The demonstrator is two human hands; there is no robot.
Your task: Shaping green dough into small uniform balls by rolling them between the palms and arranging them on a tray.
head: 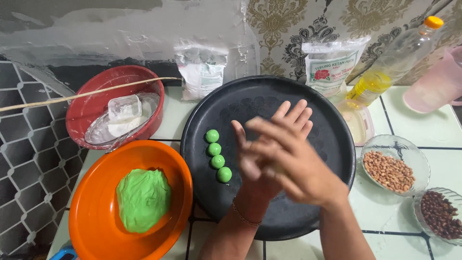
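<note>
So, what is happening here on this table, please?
A person presses the left hand and right hand together, palm against palm, above a black round tray; whatever lies between them is hidden. Four small green balls sit in a row on the tray. An orange bowl beside it holds a lump of green dough. Two glass bowls, one of peanuts, stand on the other side.

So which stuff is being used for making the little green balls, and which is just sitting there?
In use:
left hand and right hand, pressed palm to palm
green dough balls
round black tray
green dough lump in the orange bowl

Just sitting:
red bowl
flour bags
oil bottle
peanuts
pink jug
</note>
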